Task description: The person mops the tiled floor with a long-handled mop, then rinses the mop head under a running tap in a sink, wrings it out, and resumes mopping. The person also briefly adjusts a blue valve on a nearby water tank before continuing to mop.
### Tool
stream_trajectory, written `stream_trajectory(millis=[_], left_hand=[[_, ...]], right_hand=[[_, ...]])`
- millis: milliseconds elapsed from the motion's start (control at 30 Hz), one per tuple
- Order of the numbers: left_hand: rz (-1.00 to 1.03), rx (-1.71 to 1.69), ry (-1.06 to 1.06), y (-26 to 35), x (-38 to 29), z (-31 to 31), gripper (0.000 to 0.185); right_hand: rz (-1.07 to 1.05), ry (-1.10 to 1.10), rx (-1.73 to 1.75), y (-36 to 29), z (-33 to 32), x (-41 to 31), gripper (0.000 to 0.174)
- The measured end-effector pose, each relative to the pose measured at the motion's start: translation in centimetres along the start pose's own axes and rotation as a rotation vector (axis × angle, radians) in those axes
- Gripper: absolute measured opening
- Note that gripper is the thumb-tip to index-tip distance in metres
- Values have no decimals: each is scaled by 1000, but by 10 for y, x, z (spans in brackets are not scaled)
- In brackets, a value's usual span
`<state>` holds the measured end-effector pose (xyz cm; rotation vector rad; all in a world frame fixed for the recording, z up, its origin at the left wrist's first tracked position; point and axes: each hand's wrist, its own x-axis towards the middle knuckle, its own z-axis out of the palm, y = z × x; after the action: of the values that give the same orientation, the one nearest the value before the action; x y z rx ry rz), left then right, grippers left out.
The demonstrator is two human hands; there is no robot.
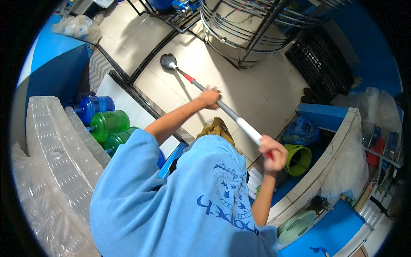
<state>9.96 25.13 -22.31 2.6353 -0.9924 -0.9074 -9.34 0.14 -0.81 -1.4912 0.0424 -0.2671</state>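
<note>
A mop [229, 111] with a grey and white pole and red parts slants across the view, from low right to upper left. My left hand [209, 97] is closed around the grey middle of its pole. Near the red-tipped upper end, my right hand [273, 153] grips the white handle; this hand is slightly blurred. The mop's dark grey fluffy head [168, 61] rests on or just above the beige tiled floor [205, 64]; which of the two I cannot tell.
Blue and green water jugs [109, 122] lie at the left beside stacked clear plastic bottles in wrap [64, 154]. A round metal rack [244, 35] stands ahead. To the right are a black plastic crate [321, 61], a yellow-green bucket [298, 160] and a tiled ledge [316, 172].
</note>
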Motion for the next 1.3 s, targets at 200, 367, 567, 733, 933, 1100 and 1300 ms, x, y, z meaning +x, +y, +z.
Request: stream_trajectory(millis=[200, 367, 567, 733, 933, 1100, 1300], left_hand=[[546, 94, -186, 191, 30, 22, 82], [934, -19, -516, 333, 24, 47, 69], [1052, -68, -804, 444, 28, 88, 33], [1179, -383, -817, 467, 38, 120, 9], [944, -171, -326, 426, 64, 110, 25], [621, -337, -133, 336, 70, 68, 43], [258, -250, 342, 214, 36, 16, 62]], right_hand=[[-29, 354, 3, -77, -110, -101, 24], [-319, 609, -71, -148, -157, -193, 19], [-465, 766, 57, -208, -187, -252, 14], [-505, 727, -35, -203, -217, -265, 16], [-465, 592, 30, -167, -252, -218, 23], [-390, 336, 142, -120, -226, -142, 29], [-222, -163, 166, -79, -138, -52, 38]])
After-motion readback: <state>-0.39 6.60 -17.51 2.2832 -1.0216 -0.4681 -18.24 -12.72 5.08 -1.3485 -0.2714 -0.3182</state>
